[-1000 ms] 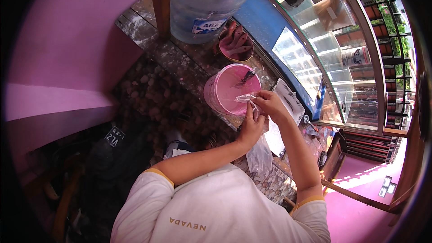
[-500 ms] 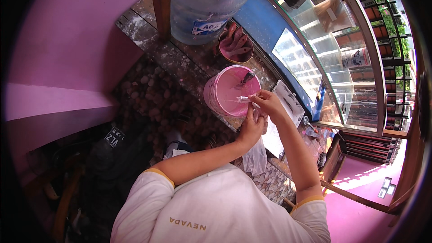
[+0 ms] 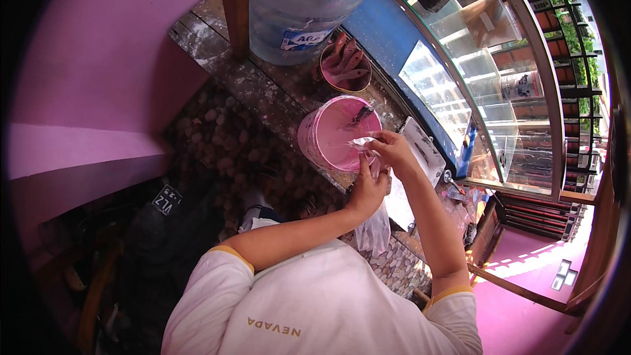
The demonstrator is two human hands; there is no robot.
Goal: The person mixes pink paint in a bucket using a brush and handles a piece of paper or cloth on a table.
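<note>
Just over the near rim of a pink bucket with pink liquid, my left hand and my right hand grip a crumpled, translucent plastic bag, which hangs below them. My right fingers pinch a whitish, twisted top part of it; my left fingers are closed just beneath. A dark brush-like object rests inside the bucket. Behind it, a bowl holds pink-stained pieces. A white, smudged tray or board lies right of my hands.
The worn wooden bench carries a large blue water jug beside a wooden post. A glass display case stands on the right, a pink wall on the left. Pebbles and a dark vehicle lie below.
My fingers have shifted slightly at the whitish top of the bag, which has changed shape a little. The hanging part has moved slightly left. The arms are nearly still.
</note>
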